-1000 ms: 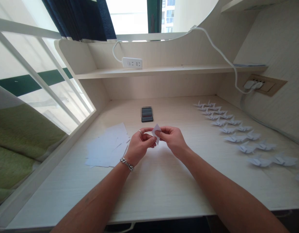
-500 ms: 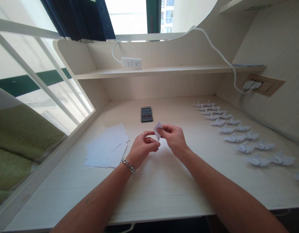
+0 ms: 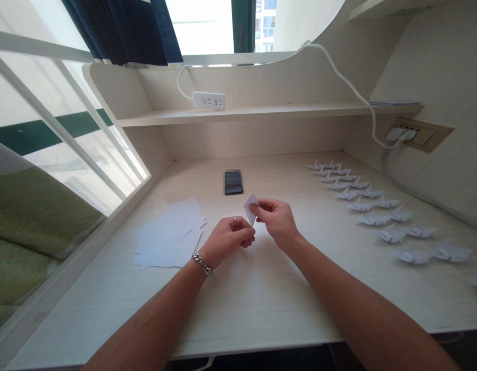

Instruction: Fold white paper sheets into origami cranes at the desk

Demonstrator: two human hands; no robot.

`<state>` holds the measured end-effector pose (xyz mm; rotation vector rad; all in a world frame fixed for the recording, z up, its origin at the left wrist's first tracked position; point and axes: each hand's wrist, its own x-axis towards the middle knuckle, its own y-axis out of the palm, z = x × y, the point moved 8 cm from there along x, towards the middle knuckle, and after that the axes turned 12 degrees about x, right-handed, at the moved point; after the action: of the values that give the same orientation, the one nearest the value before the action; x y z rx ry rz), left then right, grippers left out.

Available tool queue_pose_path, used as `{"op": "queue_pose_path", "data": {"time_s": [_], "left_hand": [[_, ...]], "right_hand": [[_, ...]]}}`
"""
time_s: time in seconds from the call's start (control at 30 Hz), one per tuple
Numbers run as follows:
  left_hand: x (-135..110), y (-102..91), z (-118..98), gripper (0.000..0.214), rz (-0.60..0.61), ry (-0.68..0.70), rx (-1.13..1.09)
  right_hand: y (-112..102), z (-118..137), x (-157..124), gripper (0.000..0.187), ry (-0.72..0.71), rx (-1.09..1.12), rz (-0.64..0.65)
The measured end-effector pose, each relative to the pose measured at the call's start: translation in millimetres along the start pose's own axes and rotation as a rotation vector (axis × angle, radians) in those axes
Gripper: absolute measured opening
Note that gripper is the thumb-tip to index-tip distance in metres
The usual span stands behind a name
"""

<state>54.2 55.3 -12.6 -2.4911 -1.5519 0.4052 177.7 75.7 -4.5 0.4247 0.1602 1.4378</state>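
A small white folded paper [image 3: 251, 206], shaped like a narrow diamond, is held up over the middle of the desk. My right hand [image 3: 277, 216] pinches its right side between thumb and fingers. At its lower tip, my left hand [image 3: 234, 233] has thumb and fingers closed on the point, the other fingers curled in. A ring and a chain bracelet [image 3: 202, 263] are on the left hand and wrist. Loose white paper sheets [image 3: 168, 234] lie overlapping to the left of my left hand.
Behind the hands lies a dark phone [image 3: 233, 183]. Two rows of white folded paper cranes [image 3: 372, 220] run along the desk's right side. A white power strip [image 3: 208, 100] rests on the shelf [image 3: 261, 112], and a wall socket [image 3: 420, 135] with plugs is at right.
My left index finger has left the paper's left edge and curled in with the other fingers, while thumb and fingers stay at the lower tip. The right hand keeps its pinch.
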Motion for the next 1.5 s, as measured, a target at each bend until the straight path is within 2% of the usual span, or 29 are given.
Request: {"op": "queue_pose_path", "data": {"time_s": [0.1,0.23,0.33,0.53,0.7,0.87,0.97,1.13,1.3,1.43,1.5], "left_hand": [[0,-4.7,-1,0.015,-0.012,0.011,0.003],[-1,-31.9,-7,0.031,-0.257,0.110,-0.158],[-1,-40.3,-10,0.033,-0.327,0.177,-0.172],[0,-42.4,-9,0.016,-0.345,0.180,-0.130],[0,-44.0,-7,0.011,-0.353,0.172,-0.163],[0,-42.7,-6,0.012,-0.345,0.153,-0.209],[1,-42.3,-2,0.021,-0.345,0.114,-0.256],[3,-39.4,0,0.032,-0.321,0.076,-0.128],[2,-40.8,1,0.034,-0.370,0.100,-0.092],[4,-28.5,2,0.032,-0.256,0.069,-0.056],[4,-27.0,0,0.029,-0.247,0.082,-0.025]], "right_hand": [[-4,-1,1,0.030,0.007,0.009,-0.023],[2,-5,-1,0.031,0.043,0.066,0.054],[10,-7,-3,0.033,0.090,0.114,0.122],[16,-10,-8,0.032,0.218,0.187,0.189],[22,-7,-11,0.029,0.289,0.251,0.305],[13,-9,-8,0.026,0.262,0.117,0.197],[10,-9,-6,0.024,0.211,0.064,0.164],[9,-9,-3,0.029,0.146,0.054,0.143],[7,-8,-2,0.031,0.090,0.013,0.100],[4,-3,-2,0.029,0.030,-0.009,0.050],[3,-3,-2,0.031,0.041,-0.007,0.042]]}}
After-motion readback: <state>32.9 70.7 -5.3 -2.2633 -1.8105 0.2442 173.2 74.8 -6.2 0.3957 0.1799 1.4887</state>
